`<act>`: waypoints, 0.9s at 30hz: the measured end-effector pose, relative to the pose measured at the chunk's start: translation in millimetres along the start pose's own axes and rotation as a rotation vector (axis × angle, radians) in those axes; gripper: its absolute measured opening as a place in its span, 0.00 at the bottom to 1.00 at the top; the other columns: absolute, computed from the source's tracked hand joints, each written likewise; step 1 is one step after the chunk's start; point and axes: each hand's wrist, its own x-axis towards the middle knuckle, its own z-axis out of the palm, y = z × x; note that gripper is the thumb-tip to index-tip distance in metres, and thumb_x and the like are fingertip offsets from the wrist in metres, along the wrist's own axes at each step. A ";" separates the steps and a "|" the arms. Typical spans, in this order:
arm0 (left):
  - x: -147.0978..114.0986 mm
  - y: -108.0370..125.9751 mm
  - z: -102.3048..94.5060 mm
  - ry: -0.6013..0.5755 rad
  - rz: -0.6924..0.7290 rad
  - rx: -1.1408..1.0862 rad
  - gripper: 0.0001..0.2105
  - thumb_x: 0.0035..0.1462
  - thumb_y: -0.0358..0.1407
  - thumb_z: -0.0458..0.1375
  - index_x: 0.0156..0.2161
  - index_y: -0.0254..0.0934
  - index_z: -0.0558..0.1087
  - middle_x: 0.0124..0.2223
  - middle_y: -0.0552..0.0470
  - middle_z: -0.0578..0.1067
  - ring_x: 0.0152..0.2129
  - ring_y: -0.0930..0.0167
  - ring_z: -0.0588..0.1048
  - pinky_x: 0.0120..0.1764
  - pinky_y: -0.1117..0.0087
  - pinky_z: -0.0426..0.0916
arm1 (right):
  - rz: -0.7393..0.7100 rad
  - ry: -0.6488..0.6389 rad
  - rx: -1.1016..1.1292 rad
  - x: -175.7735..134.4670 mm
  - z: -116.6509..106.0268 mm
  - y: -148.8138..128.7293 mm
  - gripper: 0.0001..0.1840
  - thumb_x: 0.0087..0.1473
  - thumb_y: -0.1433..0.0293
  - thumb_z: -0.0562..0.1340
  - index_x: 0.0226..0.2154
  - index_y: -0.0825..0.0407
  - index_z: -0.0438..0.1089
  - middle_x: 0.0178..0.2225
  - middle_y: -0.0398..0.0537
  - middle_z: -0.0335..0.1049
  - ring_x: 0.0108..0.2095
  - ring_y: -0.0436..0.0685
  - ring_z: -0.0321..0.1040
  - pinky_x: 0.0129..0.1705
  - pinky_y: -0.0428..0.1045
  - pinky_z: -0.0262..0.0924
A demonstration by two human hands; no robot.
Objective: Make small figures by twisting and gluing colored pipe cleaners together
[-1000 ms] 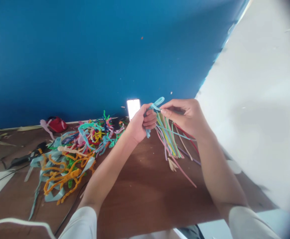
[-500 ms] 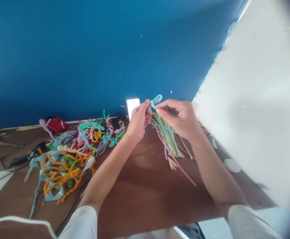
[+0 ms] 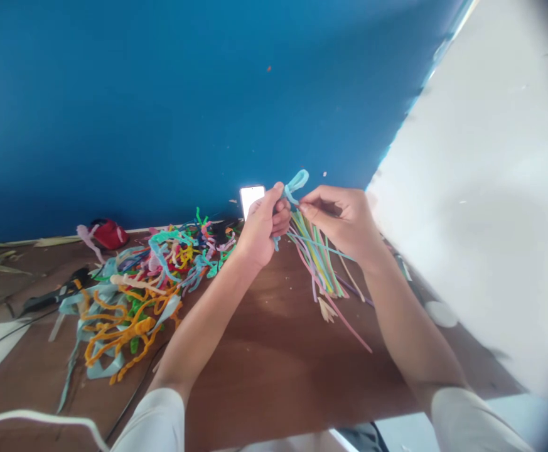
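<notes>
A light blue pipe cleaner (image 3: 296, 181), bent into a loop at its top, is held up above the table. My left hand (image 3: 267, 227) is closed round its lower part, and a short blue end pokes out below the fist. With thumb and forefinger, my right hand (image 3: 337, 216) pinches the same pipe cleaner just under the loop, at its right side. Beneath my hands lies a bundle of pastel pipe cleaners (image 3: 323, 267), fanned toward me. A phone (image 3: 252, 198) with a bright white screen stands behind my left hand, partly covered by it.
To the left spreads a tangled pile of coloured pipe cleaners (image 3: 144, 326) with pale blue ribbon. Behind it lies a red object (image 3: 110, 233). A black tool (image 3: 57, 294) is farther left. A white disc (image 3: 440, 314) sits by the right wall. The blue wall (image 3: 161, 113) bounds the table's back.
The blue loop stands slightly higher and more open than before. Both hands keep their grip with only small shifts, and more of the blue end shows below my left hand.
</notes>
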 end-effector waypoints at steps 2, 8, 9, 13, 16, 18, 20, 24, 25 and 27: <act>0.6 -2.7 -0.8 0.033 0.035 0.041 0.23 0.61 0.51 0.56 0.23 0.38 0.58 0.18 0.63 0.50 0.13 0.81 0.47 0.16 0.75 0.44 | -0.015 0.002 -0.024 -1.4 1.2 -2.0 0.09 0.56 0.65 0.62 0.29 0.52 0.74 0.23 0.42 0.67 0.24 0.50 0.58 0.26 0.48 0.50; 0.0 -11.7 2.3 0.206 0.357 0.299 0.22 0.62 0.45 0.56 0.21 0.37 0.58 0.21 0.59 0.55 0.17 0.79 0.53 0.21 0.73 0.49 | -0.053 -0.008 -0.051 -5.1 11.1 -5.6 0.09 0.58 0.66 0.61 0.30 0.51 0.75 0.25 0.43 0.70 0.25 0.50 0.61 0.28 0.48 0.54; -0.4 -11.5 3.0 0.220 0.368 0.305 0.22 0.62 0.45 0.56 0.21 0.37 0.58 0.21 0.59 0.55 0.17 0.79 0.54 0.21 0.73 0.50 | -0.045 -0.018 -0.041 -4.8 12.0 -4.6 0.09 0.58 0.66 0.61 0.30 0.51 0.75 0.26 0.43 0.70 0.25 0.50 0.61 0.28 0.48 0.54; -0.7 -6.4 2.1 0.175 0.248 0.211 0.22 0.61 0.49 0.57 0.23 0.38 0.58 0.20 0.60 0.54 0.15 0.80 0.51 0.19 0.73 0.47 | -0.005 -0.022 -0.008 -1.9 9.3 -0.4 0.09 0.57 0.66 0.62 0.29 0.52 0.74 0.24 0.42 0.67 0.24 0.50 0.58 0.28 0.48 0.52; 0.6 -1.0 -1.0 0.051 0.086 0.062 0.23 0.60 0.50 0.57 0.22 0.38 0.57 0.18 0.63 0.50 0.13 0.81 0.47 0.17 0.74 0.43 | 0.001 0.012 0.002 -0.2 2.7 0.0 0.09 0.56 0.65 0.63 0.28 0.52 0.74 0.22 0.42 0.65 0.24 0.49 0.56 0.27 0.48 0.50; 1.1 2.3 -2.0 -0.030 -0.009 -0.039 0.23 0.61 0.48 0.57 0.22 0.38 0.55 0.17 0.64 0.46 0.12 0.82 0.45 0.16 0.75 0.41 | -0.002 0.022 0.003 0.6 -1.1 0.2 0.09 0.56 0.65 0.63 0.28 0.52 0.74 0.22 0.41 0.64 0.24 0.49 0.56 0.26 0.48 0.49; 1.0 4.9 -1.8 -0.084 -0.075 -0.115 0.23 0.63 0.46 0.55 0.21 0.38 0.55 0.16 0.64 0.45 0.11 0.82 0.44 0.15 0.76 0.41 | -0.003 0.027 0.007 1.5 -3.0 1.9 0.09 0.56 0.65 0.64 0.28 0.52 0.74 0.22 0.42 0.65 0.24 0.49 0.56 0.27 0.48 0.50; 0.4 6.8 -1.7 -0.153 -0.152 -0.192 0.23 0.66 0.42 0.51 0.19 0.37 0.53 0.16 0.64 0.44 0.10 0.82 0.43 0.14 0.78 0.42 | 0.006 0.024 0.069 4.5 -2.9 9.6 0.11 0.55 0.63 0.66 0.28 0.53 0.75 0.24 0.43 0.67 0.26 0.50 0.60 0.28 0.48 0.53; 0.5 6.5 -2.4 -0.173 -0.168 -0.209 0.24 0.66 0.41 0.50 0.19 0.38 0.52 0.15 0.64 0.43 0.10 0.81 0.43 0.14 0.78 0.43 | 0.006 0.021 0.085 5.2 -2.9 11.3 0.11 0.55 0.63 0.66 0.28 0.53 0.75 0.25 0.44 0.68 0.26 0.50 0.60 0.29 0.48 0.53; 0.5 5.4 -4.2 -0.209 -0.197 -0.242 0.24 0.65 0.41 0.50 0.19 0.38 0.50 0.15 0.64 0.42 0.10 0.81 0.42 0.13 0.78 0.43 | 0.007 0.013 0.098 6.4 -3.6 13.1 0.11 0.55 0.63 0.67 0.28 0.53 0.75 0.26 0.44 0.69 0.27 0.50 0.61 0.30 0.49 0.54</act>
